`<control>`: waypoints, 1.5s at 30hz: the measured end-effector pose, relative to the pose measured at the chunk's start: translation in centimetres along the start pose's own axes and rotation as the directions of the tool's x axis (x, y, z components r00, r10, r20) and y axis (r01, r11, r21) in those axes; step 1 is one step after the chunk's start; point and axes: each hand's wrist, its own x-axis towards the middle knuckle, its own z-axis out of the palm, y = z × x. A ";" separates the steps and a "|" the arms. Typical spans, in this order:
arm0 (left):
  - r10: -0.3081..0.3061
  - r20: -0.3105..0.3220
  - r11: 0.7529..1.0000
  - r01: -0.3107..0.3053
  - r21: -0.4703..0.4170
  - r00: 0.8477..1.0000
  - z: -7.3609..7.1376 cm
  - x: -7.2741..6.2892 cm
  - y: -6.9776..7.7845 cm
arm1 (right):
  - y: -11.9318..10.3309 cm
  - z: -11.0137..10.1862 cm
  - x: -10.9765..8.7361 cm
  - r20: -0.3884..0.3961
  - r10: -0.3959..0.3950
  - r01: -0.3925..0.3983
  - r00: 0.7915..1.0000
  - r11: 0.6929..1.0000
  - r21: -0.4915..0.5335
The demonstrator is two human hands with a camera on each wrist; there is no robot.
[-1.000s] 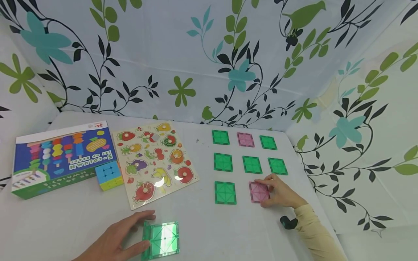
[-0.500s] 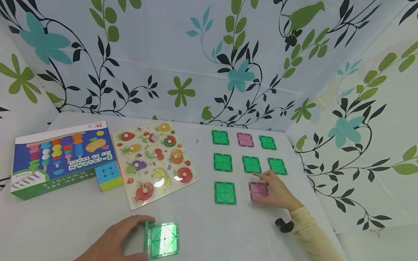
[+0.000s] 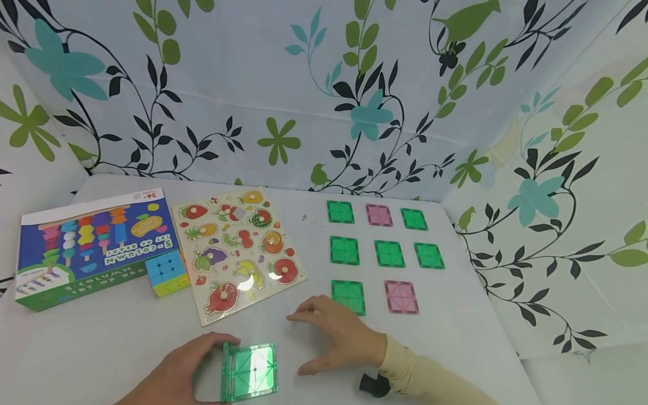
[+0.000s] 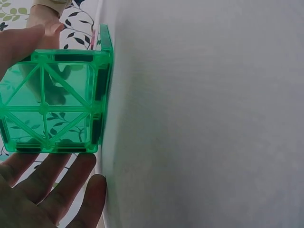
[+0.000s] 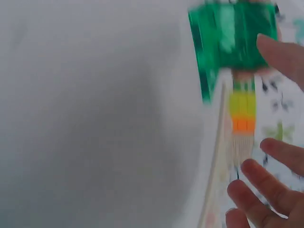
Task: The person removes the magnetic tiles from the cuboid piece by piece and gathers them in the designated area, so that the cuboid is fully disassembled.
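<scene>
My left hand [image 3: 174,365] grips a green translucent magnetic tile [image 4: 66,102] by its opposite edges, thumb on one side and fingers on the other. This tile stands upright along the left edge of a flat green tile [image 3: 255,370] at the table's front. To the right of that pair, my right hand [image 3: 346,337] hovers with fingers and thumb spread, holding nothing. Behind it lies a green tile [image 3: 349,295], partly covered by the hand. A pink tile [image 3: 401,297] lies flat beside that one, in the front row of spaced-out tiles.
More green tiles [image 3: 389,253] and a second pink tile [image 3: 379,215] lie in rows toward the back right. On the left are a fruit puzzle board [image 3: 238,253], a puzzle cube [image 3: 167,271] and a blue-and-green toy box [image 3: 96,242]. Patterned cloth [image 3: 228,84] hangs behind.
My right hand has let go of the pink tile and moved left, toward the green pair. My left thumb and fingers have settled on the ends of the upright tile.
</scene>
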 end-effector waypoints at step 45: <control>0.308 -0.150 0.951 -0.303 0.056 0.940 0.2 -0.1 0.3 | -4.8 5.1 5.0 0.102 0.014 0.008 0.995 0.978 -0.210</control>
